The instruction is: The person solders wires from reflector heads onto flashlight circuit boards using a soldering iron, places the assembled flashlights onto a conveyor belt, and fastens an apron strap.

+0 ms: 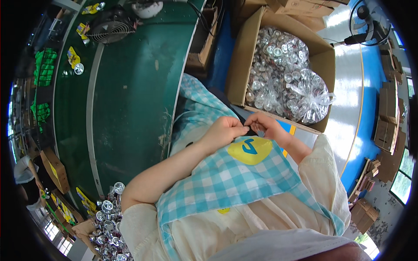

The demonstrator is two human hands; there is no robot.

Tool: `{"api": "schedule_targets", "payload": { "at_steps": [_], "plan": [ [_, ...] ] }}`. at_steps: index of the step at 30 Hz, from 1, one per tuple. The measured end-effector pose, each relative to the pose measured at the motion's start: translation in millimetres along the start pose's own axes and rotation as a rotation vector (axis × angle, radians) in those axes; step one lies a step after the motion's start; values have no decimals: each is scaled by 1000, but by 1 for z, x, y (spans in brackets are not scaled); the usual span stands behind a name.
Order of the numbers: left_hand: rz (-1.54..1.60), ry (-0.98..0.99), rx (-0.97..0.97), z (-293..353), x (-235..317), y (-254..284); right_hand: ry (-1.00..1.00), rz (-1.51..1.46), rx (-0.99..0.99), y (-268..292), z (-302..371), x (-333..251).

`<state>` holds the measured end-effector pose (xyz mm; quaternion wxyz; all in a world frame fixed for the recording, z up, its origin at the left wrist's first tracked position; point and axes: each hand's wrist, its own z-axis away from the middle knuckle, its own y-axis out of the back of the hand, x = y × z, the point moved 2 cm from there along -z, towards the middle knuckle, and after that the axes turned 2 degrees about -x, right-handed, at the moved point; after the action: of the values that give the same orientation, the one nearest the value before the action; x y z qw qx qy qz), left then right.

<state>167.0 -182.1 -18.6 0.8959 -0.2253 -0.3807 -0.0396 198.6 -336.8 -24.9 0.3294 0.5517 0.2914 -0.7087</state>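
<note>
My left hand (pixel 224 132) and my right hand (pixel 265 125) meet in front of my waist, fingertips close together. Both are closed in a pinch over the upper part of a blue-and-white checked apron (pixel 209 176) with a yellow patch (pixel 251 150). Something small and dark shows between the fingertips, but I cannot make out what it is; dark cloth lies just behind it. Right beyond my hands stands a large open cardboard box (pixel 238 65). In it lie clear plastic bags (pixel 305 98) full of small shiny round pieces.
A green conveyor belt table (pixel 135 95) runs along my left, with a black fan (pixel 112 25) and yellow-packaged pieces (pixel 74 58) on it. A heap of shiny silver round parts (pixel 109 224) lies at lower left. Another person (pixel 28 176) stands at far left. Cartons (pixel 386 117) stand at right.
</note>
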Motion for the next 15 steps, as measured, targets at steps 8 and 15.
{"api": "schedule_targets", "payload": {
  "at_steps": [8, 15],
  "plan": [
    [220, -53, 154, 9, -2, 24, -109, -316, -392, -3, -37, 3],
    [279, 47, 198, -4, -10, 39, -139, -331, -223, -14, -47, 28]
  ]
}}
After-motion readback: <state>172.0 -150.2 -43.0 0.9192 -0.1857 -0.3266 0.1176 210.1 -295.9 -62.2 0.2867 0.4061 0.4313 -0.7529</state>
